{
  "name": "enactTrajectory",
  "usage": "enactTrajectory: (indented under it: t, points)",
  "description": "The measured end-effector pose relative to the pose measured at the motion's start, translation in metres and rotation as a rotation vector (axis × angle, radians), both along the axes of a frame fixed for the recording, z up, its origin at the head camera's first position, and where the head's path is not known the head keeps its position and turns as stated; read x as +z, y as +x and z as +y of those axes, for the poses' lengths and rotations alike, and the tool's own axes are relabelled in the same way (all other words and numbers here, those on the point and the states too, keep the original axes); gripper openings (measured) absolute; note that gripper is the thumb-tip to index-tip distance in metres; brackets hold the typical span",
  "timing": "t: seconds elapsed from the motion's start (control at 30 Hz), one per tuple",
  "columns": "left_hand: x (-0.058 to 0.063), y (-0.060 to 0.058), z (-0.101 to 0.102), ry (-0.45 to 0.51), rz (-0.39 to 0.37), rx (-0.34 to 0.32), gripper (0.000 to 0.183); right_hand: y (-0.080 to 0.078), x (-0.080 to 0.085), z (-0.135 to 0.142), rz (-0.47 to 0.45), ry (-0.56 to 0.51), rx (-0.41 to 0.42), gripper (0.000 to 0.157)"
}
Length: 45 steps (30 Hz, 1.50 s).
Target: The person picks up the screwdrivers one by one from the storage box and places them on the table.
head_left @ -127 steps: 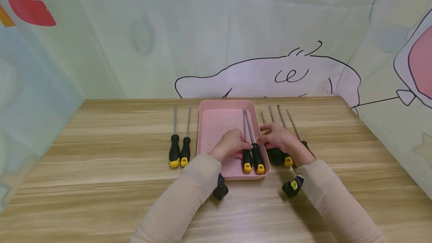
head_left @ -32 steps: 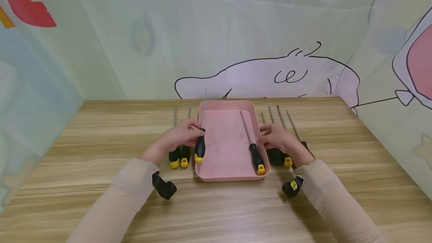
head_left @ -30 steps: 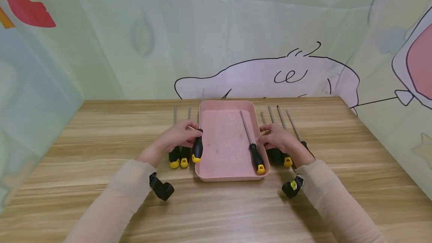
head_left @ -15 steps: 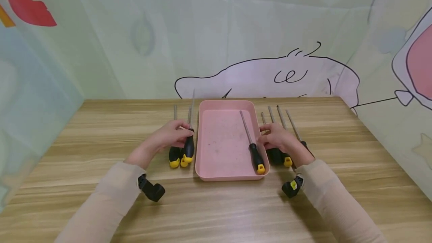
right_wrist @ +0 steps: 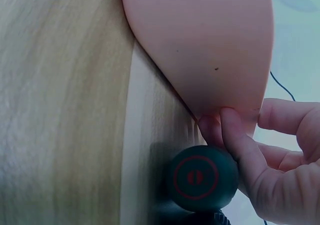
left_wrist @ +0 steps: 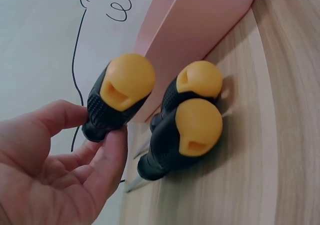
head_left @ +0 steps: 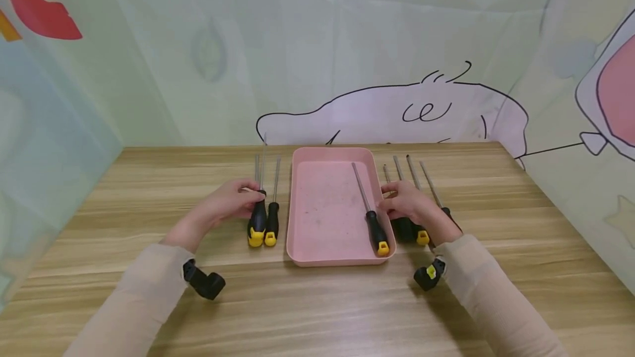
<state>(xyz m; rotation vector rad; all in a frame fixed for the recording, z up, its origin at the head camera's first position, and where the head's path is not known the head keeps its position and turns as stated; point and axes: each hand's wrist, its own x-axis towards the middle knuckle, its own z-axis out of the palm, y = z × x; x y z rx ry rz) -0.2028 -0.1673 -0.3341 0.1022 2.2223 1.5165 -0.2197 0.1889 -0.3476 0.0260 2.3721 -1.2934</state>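
Observation:
My left hand [head_left: 230, 200] pinches a screwdriver [left_wrist: 107, 107] by the front of its black handle, its yellow end towards the wrist camera. In the head view it overlaps one of the two screwdrivers lying left of the tray; the other [head_left: 272, 222] lies beside the tray. In the left wrist view the held one is apart from both. My right hand [head_left: 407, 203] holds the right wall of the pink tray [head_left: 342, 262], thumb at the rim and fingers against the outside. Inside the tray, one screwdriver [head_left: 377, 233] leans along the right side.
Right of the tray lie several more screwdrivers [head_left: 414, 172], their handles partly hidden by my right hand. One dark green handle end [right_wrist: 202, 177] with a red ring sits close under those fingers. A printed cloth backdrop [head_left: 198, 70] rises behind the wooden table [head_left: 317, 313].
My left hand took one of two screwdrivers out of the tray and carried it left, over the tray's left rim, to above the pair there. The right hand has stayed in place.

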Motion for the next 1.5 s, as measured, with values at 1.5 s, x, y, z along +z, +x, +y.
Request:
enactTrajectory:
  t: [1.5]
  points:
    - [-0.019, 0.004, -0.028, -0.251, -0.02, 0.093, 0.036, 0.0, -0.002, 0.001, 0.0, -0.01, 0.008, 0.053]
